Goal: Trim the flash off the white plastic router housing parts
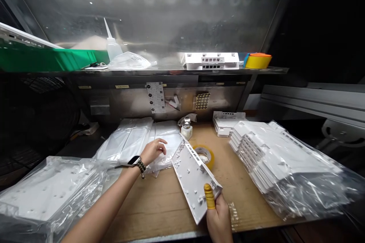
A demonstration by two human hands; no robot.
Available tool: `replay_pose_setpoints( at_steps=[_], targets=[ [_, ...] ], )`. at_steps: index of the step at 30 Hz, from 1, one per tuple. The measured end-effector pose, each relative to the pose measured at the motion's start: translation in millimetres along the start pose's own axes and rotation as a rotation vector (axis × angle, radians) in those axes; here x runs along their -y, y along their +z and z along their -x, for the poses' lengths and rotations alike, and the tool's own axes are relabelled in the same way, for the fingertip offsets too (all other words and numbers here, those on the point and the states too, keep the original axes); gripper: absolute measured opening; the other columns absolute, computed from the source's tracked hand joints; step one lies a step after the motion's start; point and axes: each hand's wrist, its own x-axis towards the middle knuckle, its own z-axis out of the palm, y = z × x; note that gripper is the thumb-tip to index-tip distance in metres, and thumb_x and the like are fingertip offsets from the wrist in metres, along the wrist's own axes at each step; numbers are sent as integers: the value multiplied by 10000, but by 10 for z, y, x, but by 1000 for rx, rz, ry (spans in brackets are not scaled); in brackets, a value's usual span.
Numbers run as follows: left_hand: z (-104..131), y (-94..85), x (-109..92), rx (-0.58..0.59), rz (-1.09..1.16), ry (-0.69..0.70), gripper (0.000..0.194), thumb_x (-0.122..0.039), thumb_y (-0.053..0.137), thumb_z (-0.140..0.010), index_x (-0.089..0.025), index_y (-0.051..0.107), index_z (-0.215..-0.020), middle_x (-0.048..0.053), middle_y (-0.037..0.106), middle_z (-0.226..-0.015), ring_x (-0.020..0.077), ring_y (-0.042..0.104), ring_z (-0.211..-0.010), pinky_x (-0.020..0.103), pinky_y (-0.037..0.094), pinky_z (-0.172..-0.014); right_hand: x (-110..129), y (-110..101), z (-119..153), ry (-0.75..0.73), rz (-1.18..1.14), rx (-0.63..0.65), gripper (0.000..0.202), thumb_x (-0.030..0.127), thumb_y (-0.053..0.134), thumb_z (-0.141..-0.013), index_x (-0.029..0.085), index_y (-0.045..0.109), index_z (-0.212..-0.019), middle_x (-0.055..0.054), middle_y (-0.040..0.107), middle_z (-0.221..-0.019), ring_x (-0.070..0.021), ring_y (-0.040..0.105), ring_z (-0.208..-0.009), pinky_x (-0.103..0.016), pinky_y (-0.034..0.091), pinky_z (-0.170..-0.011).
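My right hand, with a yellow finger cot on the thumb, grips the near end of a white plastic panel and holds it tilted above the brown worktop. My left hand, with a watch and bead bracelet at the wrist, rests its fingers on a stack of clear plastic bags left of the panel. A roll of yellow tape lies just behind the panel.
Bagged white panels are stacked at the right and near left. A small pump bottle and more white parts stand at the back. The metal shelf above carries a white housing, squeeze bottle, green bin and tape rolls.
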Motion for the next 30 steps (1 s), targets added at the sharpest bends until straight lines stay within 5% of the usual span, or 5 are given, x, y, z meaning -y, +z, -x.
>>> replay_pose_setpoints(
  at_steps=[5, 11, 18, 25, 30],
  targets=[
    [-123, -310, 7, -108, -170, -38, 510, 16, 342, -917, -207, 714, -1184, 82, 439, -1603, 339, 502, -1261, 557, 460, -1003, 58, 24, 29, -2, -6, -38, 627, 745, 523, -875, 158, 728, -953, -142, 792, -974, -323, 733, -963, -348, 565, -850],
    [-168, -278, -255, 58, -79, 116, 966, 104, 425, -656, -358, 467, -1503, -36, 390, -1637, 235, 650, -1111, 315, 535, -784, -156, 107, 153, -107, 37, -260, 666, 776, 544, -847, 142, 748, -852, -167, 783, -857, -329, 742, -869, -354, 592, -795],
    [-211, -260, -511, -20, 121, 155, 800, -19, 494, -718, -198, 485, -1498, 100, 627, -1439, 160, 701, -782, 229, 506, -536, -212, 328, 302, -388, 24, -60, 653, 606, 330, -1013, 152, 713, -1283, -150, 791, -906, -286, 761, -746, -338, 596, -710],
    [130, -152, -815, -332, -63, 188, 599, -41, 420, -900, -358, 638, -1359, 13, 532, -1534, 230, 682, -943, 415, 536, -839, -82, 259, 274, -342, 37, -62, 654, 655, 371, -980, 182, 732, -1252, -153, 794, -947, -330, 771, -878, -376, 607, -800],
    [526, 80, -1038, -234, -298, 253, 967, 114, 254, -804, -429, 156, -1598, -7, 279, -1670, 208, 716, -947, 334, 590, -674, 155, -21, 104, -42, -115, -171, 652, 722, 529, -896, 141, 772, -1066, -160, 790, -1024, -330, 741, -1018, -349, 593, -871]
  ],
)
